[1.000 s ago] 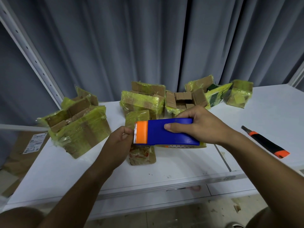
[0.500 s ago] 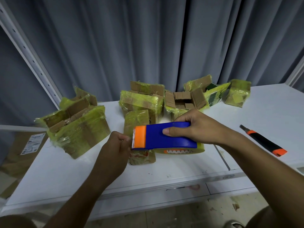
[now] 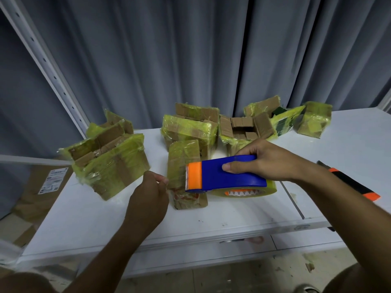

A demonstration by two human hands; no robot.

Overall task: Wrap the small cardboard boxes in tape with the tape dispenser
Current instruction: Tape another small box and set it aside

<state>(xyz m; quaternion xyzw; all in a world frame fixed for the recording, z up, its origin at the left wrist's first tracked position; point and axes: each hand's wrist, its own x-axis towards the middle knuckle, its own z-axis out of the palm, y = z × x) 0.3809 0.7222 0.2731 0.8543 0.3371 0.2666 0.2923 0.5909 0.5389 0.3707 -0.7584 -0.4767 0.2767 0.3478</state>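
My right hand [image 3: 264,160] grips the blue tape dispenser [image 3: 228,174], whose orange toothed end points left and whose yellowish tape roll [image 3: 249,191] shows beneath it. The dispenser hovers over a small cardboard box [image 3: 184,163] lying on the white table [image 3: 84,218], partly covered in yellow-green tape. My left hand [image 3: 148,199] is curled, its fingertips pinching at the tape end by the box's left edge, just left of the orange blade. The box's right part is hidden behind the dispenser.
Several tape-wrapped boxes stand behind: a large one [image 3: 110,163] at left, two [image 3: 190,127] in the middle, more [image 3: 313,121] at back right. An orange-black utility knife [image 3: 351,185] lies at right. Grey curtain behind, a metal upright at left, cardboard on the floor at left.
The dispenser has dropped a little and drifted right, so the tape roll now shows under it. My left hand stays at the box's left edge, slightly lower than before.
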